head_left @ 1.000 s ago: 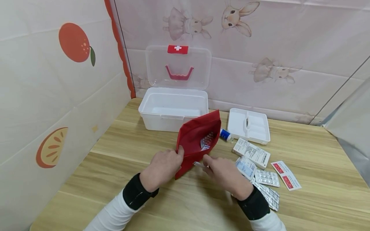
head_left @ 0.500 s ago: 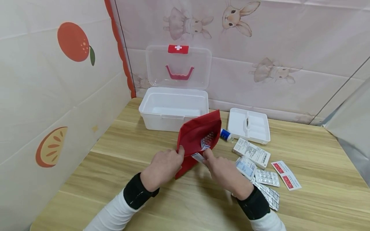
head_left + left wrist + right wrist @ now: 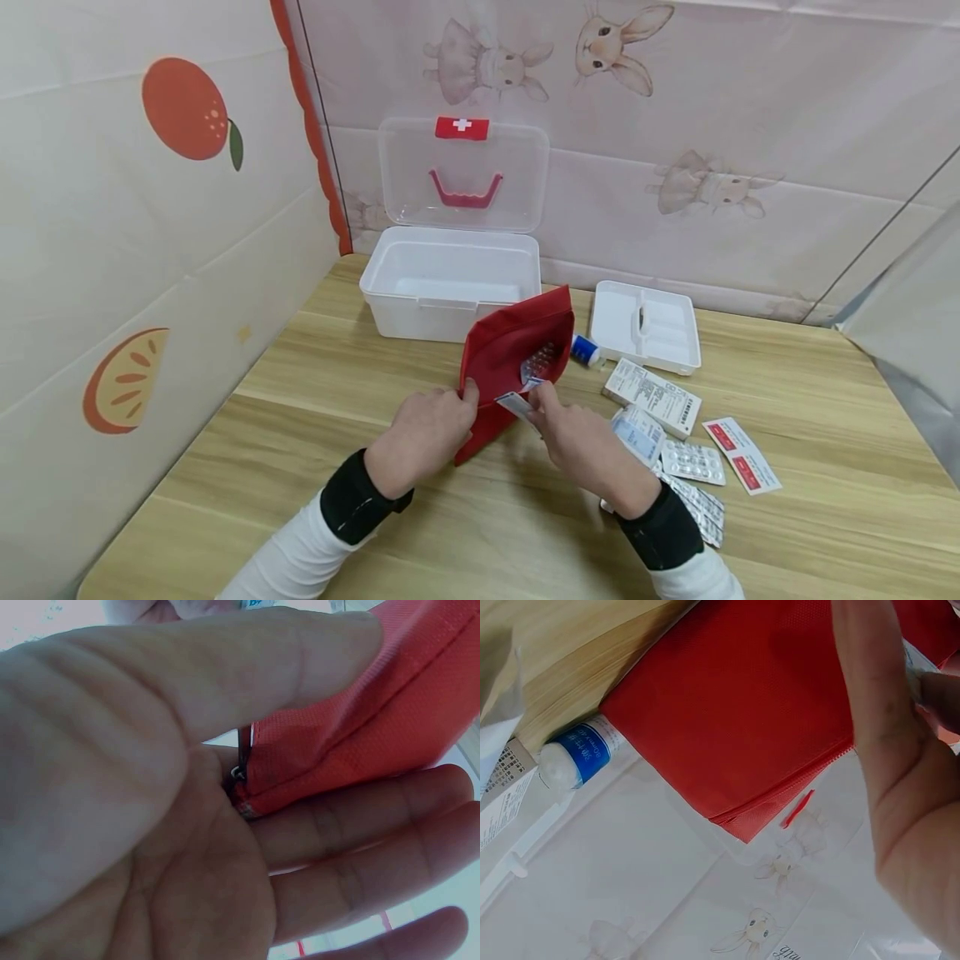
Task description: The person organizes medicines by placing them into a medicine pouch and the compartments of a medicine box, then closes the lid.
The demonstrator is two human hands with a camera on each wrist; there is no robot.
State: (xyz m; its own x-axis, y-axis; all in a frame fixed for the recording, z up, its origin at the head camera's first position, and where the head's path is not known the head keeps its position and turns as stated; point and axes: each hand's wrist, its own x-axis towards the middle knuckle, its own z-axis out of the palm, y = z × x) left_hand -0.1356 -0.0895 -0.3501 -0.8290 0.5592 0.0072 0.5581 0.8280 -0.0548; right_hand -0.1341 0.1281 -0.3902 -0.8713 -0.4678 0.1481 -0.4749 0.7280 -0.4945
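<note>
My left hand [image 3: 423,433] pinches the near-left edge of the red pouch [image 3: 510,362], thumb over the fabric and fingers underneath; the left wrist view shows that grip right by the zipper end. My right hand [image 3: 577,446] pinches a small flat packet [image 3: 516,406] between thumb and forefinger, its tip at the pouch's open mouth. Inside the pouch I can make out a blister strip [image 3: 537,364]. The pouch stands propped open near the middle of the table [image 3: 300,433], just in front of the open white first-aid box [image 3: 448,283] at the back edge.

I judge I'm midway through loading the pouch: next I'd slide the packet deeper and let go while the left hand keeps the mouth wide.

To the right lie a small blue-capped bottle [image 3: 584,350], a white tray [image 3: 645,325], medicine cartons [image 3: 652,398] and more blister packs [image 3: 693,462].
</note>
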